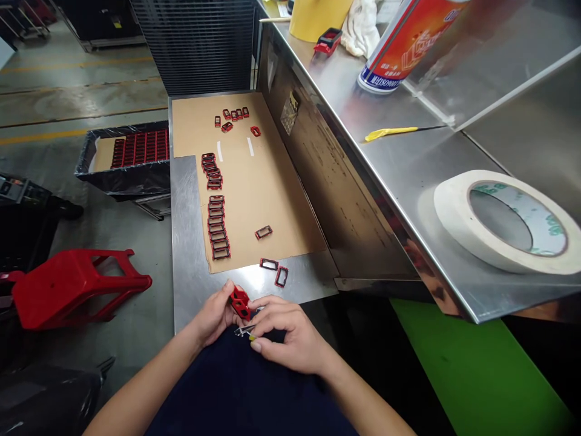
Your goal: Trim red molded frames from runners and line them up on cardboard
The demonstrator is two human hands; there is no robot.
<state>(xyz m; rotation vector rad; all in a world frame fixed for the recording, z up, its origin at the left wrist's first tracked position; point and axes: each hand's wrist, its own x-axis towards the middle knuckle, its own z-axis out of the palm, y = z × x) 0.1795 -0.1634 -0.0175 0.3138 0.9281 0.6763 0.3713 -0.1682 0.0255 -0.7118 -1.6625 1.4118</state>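
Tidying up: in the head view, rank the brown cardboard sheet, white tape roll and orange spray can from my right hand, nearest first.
Right hand:
1. Brown cardboard sheet, ahead
2. White tape roll, right
3. Orange spray can, back

Orange spray can (402, 48), lettering too blurred to read, white tape roll (454, 218), green print inside, illegible

Left hand (212, 315) and right hand (290, 336) close together, both curled inward

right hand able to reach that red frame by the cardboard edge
Probably yes: the red frame lies just ahead of the right hand, with only steel bench between. It is pinching a small metal tool, though, so that may need setting down first.
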